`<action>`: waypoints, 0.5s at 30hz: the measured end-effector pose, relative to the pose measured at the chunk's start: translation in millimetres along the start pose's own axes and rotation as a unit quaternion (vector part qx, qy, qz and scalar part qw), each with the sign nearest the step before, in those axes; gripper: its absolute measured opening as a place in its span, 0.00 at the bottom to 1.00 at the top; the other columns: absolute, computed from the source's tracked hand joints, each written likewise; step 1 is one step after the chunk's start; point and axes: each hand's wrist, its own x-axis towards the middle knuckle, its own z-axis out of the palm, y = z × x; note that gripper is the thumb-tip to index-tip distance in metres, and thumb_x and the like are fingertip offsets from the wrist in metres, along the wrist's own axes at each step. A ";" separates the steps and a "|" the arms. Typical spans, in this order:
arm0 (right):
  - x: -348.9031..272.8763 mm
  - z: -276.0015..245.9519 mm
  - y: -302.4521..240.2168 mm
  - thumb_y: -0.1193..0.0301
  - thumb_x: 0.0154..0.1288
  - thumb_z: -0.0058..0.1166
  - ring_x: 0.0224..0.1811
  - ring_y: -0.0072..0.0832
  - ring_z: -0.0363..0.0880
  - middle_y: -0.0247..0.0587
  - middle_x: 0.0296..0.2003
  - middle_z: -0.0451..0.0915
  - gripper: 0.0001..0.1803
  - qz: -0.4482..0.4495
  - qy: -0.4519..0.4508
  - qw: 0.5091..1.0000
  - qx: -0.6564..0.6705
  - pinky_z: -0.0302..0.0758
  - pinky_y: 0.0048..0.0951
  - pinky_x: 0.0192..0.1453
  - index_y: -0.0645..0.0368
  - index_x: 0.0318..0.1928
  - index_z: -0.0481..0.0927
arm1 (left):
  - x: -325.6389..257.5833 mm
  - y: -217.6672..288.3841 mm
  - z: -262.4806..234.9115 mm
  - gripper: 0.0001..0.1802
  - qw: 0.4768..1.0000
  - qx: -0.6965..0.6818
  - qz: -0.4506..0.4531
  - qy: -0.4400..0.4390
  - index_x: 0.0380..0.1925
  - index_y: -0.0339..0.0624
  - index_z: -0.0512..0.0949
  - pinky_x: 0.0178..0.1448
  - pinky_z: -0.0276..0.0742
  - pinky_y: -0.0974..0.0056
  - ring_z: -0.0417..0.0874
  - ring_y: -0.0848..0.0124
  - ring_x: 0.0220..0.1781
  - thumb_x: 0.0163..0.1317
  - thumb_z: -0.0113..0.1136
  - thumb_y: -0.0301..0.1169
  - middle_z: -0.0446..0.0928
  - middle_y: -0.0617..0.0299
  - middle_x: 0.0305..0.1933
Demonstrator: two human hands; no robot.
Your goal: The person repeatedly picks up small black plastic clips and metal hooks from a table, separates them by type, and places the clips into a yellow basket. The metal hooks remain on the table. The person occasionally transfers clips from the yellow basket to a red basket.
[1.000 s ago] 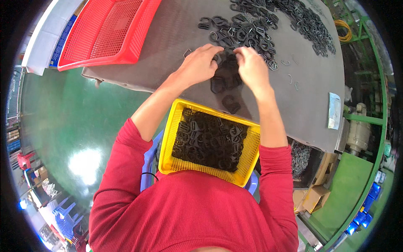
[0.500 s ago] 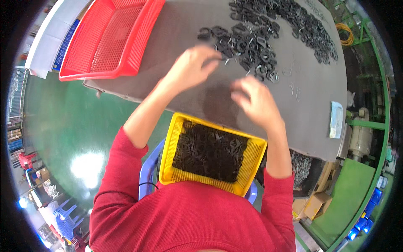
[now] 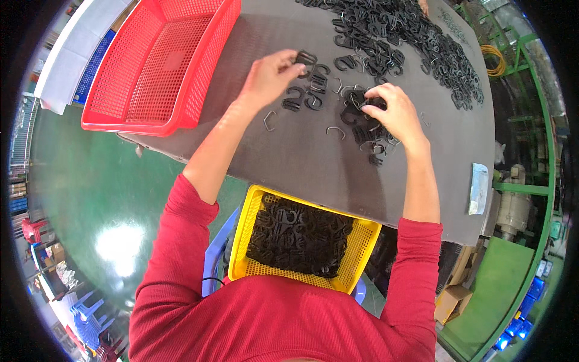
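Covering a green floor (image 3: 90,181), the grey table (image 3: 289,157) holds black clips (image 3: 410,36).

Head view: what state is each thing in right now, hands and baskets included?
Left hand: fingertips pinching a black clip on the table.
Right hand: closed over a small cluster of clips.
Red basket: empty, upright on the table.
Yellow basket: on the lap, partly filled with black clips.
Clip pile: loose heap at the far side.
Grey table: scattered with clips and wire staples.

Both hands (image 3: 274,75) apart now, seemingly among black clips (image 3: 313,90).
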 end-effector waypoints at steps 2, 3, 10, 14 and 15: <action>3.5 -9.9 5.4 0.65 0.50 0.63 0.41 0.31 0.79 0.37 0.36 0.81 0.15 0.021 0.026 0.987 0.156 0.73 0.31 0.48 0.56 0.40 0.81 | 1.9 4.3 -9.9 0.15 0.969 -0.246 -0.023 -0.002 0.47 0.40 0.76 0.44 0.76 0.66 0.81 0.71 0.44 0.63 0.55 0.35 0.78 0.60 0.38; 7.6 -16.6 7.1 0.65 0.51 0.63 0.40 0.30 0.79 0.37 0.36 0.81 0.16 0.046 -0.001 0.978 0.205 0.73 0.30 0.47 0.56 0.41 0.81 | 4.9 4.2 -17.1 0.17 0.942 -0.330 -0.041 -0.036 0.47 0.40 0.75 0.44 0.77 0.65 0.80 0.70 0.44 0.65 0.53 0.40 0.78 0.61 0.39; 89.9 12.4 32.1 0.64 0.53 0.63 0.51 0.37 0.76 0.40 0.47 0.79 0.23 -0.019 0.050 0.998 -0.027 0.72 0.35 0.55 0.51 0.51 0.77 | 46.4 15.3 18.8 0.31 0.974 0.194 -0.116 0.009 0.36 0.33 0.78 0.46 0.77 0.56 0.81 0.59 0.45 0.52 0.60 0.56 0.80 0.52 0.40; 109.8 26.1 4.9 0.65 0.51 0.64 0.48 0.38 0.77 0.40 0.43 0.79 0.18 -0.015 -0.017 1.000 -0.007 0.73 0.37 0.51 0.52 0.45 0.80 | 39.9 10.7 45.0 0.30 0.928 0.370 -0.047 0.025 0.33 0.35 0.80 0.47 0.75 0.53 0.81 0.53 0.44 0.43 0.67 0.53 0.81 0.46 0.37; 107.4 27.2 10.1 0.66 0.51 0.63 0.45 0.36 0.78 0.39 0.41 0.80 0.16 -0.020 0.021 0.999 0.023 0.73 0.35 0.48 0.52 0.43 0.81 | 46.1 15.5 45.9 0.29 0.928 0.366 -0.070 -0.010 0.34 0.35 0.80 0.47 0.75 0.53 0.81 0.53 0.44 0.43 0.68 0.52 0.81 0.47 0.37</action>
